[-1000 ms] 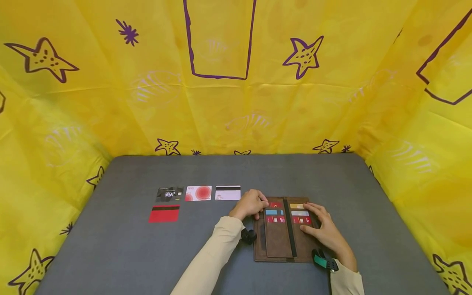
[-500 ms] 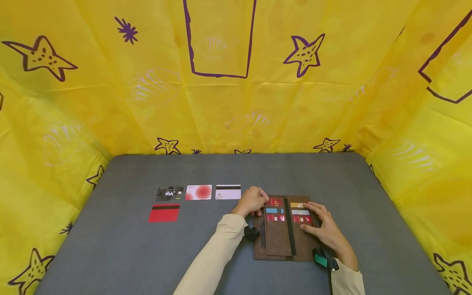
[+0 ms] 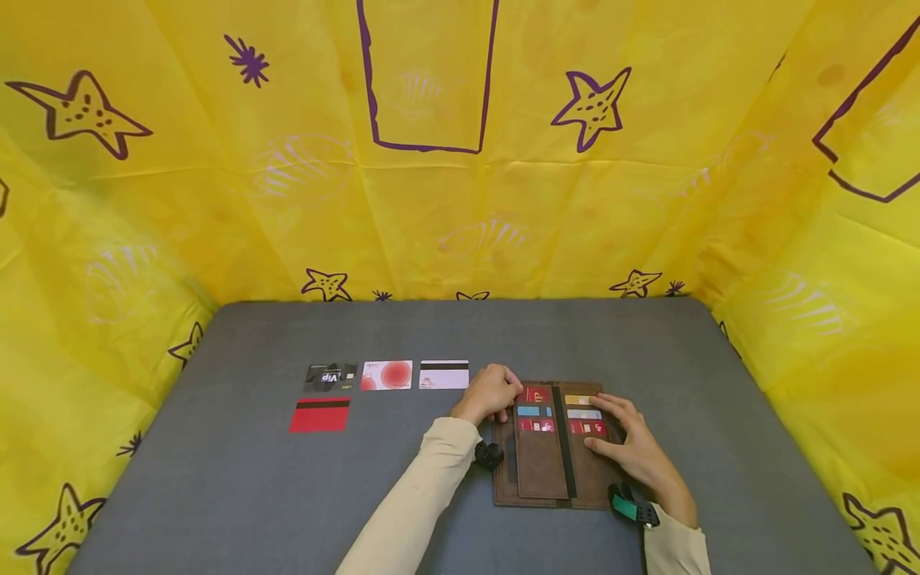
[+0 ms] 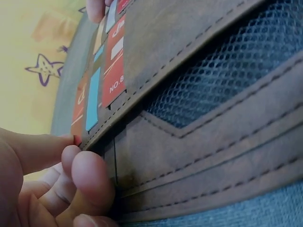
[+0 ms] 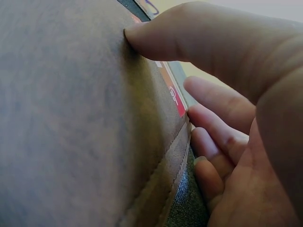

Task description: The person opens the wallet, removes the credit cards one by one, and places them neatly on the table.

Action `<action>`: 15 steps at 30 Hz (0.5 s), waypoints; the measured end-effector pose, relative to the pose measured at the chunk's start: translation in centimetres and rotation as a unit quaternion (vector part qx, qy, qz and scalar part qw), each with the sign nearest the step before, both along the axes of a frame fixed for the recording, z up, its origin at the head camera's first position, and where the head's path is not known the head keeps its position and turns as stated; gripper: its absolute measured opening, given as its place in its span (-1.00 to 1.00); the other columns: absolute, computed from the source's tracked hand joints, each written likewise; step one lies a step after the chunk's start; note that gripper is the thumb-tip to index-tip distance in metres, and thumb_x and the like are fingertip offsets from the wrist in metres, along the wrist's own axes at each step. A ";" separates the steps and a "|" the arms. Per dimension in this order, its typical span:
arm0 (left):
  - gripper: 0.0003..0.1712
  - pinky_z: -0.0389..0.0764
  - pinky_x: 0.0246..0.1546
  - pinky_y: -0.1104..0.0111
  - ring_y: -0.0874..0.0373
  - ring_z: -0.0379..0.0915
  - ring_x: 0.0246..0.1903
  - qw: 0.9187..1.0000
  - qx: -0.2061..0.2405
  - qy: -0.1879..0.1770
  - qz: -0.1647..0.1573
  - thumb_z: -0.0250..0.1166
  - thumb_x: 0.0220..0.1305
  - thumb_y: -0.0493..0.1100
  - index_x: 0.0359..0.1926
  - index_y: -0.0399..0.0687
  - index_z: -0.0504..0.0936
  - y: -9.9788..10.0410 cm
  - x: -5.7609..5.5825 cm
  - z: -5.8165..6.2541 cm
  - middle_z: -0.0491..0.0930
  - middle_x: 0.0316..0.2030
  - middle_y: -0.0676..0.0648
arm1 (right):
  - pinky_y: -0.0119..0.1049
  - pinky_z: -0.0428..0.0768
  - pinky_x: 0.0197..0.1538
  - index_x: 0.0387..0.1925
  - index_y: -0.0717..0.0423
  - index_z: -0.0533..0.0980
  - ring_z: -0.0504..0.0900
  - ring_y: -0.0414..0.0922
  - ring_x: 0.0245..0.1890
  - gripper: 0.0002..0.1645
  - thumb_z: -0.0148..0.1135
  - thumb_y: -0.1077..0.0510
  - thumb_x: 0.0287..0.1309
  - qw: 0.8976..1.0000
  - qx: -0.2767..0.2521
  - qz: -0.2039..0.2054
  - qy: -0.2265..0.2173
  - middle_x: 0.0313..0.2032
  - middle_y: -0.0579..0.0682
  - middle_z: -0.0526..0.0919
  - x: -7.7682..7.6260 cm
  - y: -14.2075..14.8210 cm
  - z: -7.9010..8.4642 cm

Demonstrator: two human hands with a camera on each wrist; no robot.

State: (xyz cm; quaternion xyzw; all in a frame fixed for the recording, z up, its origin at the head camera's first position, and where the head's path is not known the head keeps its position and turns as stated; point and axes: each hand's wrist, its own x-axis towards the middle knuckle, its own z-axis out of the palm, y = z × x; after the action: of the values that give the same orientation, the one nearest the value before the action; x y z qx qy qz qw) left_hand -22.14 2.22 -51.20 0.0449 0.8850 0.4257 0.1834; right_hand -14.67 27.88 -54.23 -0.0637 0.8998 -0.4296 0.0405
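Brown wallet (image 3: 592,479) spread flat on counter (image 3: 216,479), inner flap (image 3: 539,471) at left, black band (image 3: 563,447) down middle. Left hand (image 3: 492,394) clamped: fingertips pinch corner of top red card (image 3: 537,394), in flap's uppermost slot; blue card (image 3: 529,411) just below. Right hand (image 3: 636,447) relaxed, thumb apart from fingers, resting on wallet's right panel; fingers along right edge, near gold card (image 3: 579,400). Left of wallet, in row: black card (image 3: 331,378), circle-patterned card (image 3: 386,375), striped white card (image 3: 444,375); striped red card (image 3: 319,415) nearer person, just beside black one.
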 end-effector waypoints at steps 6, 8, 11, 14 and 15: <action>-0.83 0.32 -0.85 0.47 0.27 0.37 -0.86 0.999 0.029 -0.022 -0.006 0.20 0.29 -0.25 -0.41 -0.16 0.67 -0.3 0.1 0.2 0.46 -0.73 0.01 | 0.37 0.22 0.17 0.30 0.16 0.42 0.17 0.26 0.29 -0.22 0.47 0.10 0.05 1.000 0.002 0.007 0.005 0.36 0.24 0.27 -0.1 0.0 0.0; -0.86 0.34 -0.85 0.46 0.27 0.37 -0.86 0.999 0.038 -0.034 -0.007 0.25 0.30 -0.23 -0.39 -0.16 0.67 -0.3 0.0 0.1 0.46 -0.72 0.02 | 0.38 0.22 0.17 0.30 0.16 0.42 0.17 0.26 0.29 -0.23 0.47 0.10 0.05 1.000 0.003 0.009 0.005 0.36 0.23 0.27 -0.1 0.0 0.0; -0.88 0.33 -0.84 0.47 0.27 0.37 -0.87 0.998 0.040 -0.039 -0.006 0.35 0.27 -0.18 -0.35 -0.15 0.67 -0.3 0.0 0.0 0.47 -0.71 0.02 | 0.39 0.22 0.17 0.31 0.16 0.41 0.17 0.26 0.30 -0.23 0.46 0.10 0.06 1.000 0.001 0.011 0.004 0.36 0.22 0.27 -0.1 0.0 0.1; -0.86 0.32 -0.83 0.46 0.28 0.36 -0.87 0.999 0.028 -0.030 -0.007 0.39 0.24 -0.16 -0.30 -0.15 0.66 -0.4 0.1 0.0 0.50 -0.70 0.02 | 0.40 0.22 0.16 0.31 0.16 0.41 0.16 0.28 0.30 -0.23 0.46 0.11 0.06 1.000 -0.003 0.013 0.004 0.37 0.23 0.27 0.0 0.0 0.1; -0.85 0.31 -0.83 0.46 0.28 0.36 -0.87 0.999 0.023 -0.026 -0.007 0.39 0.24 -0.15 -0.29 -0.15 0.66 -0.4 0.1 0.0 0.50 -0.70 0.02 | 0.40 0.22 0.16 0.31 0.16 0.41 0.16 0.28 0.30 -0.23 0.46 0.11 0.06 1.000 -0.003 0.012 0.004 0.36 0.23 0.27 0.0 0.0 0.1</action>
State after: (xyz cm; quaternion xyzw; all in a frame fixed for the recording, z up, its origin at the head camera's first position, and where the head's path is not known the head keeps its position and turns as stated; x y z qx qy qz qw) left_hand -22.06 1.83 -51.22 0.0447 0.8694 0.4459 0.2080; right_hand -14.69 27.90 -54.10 -0.0767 0.8980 -0.4311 0.0421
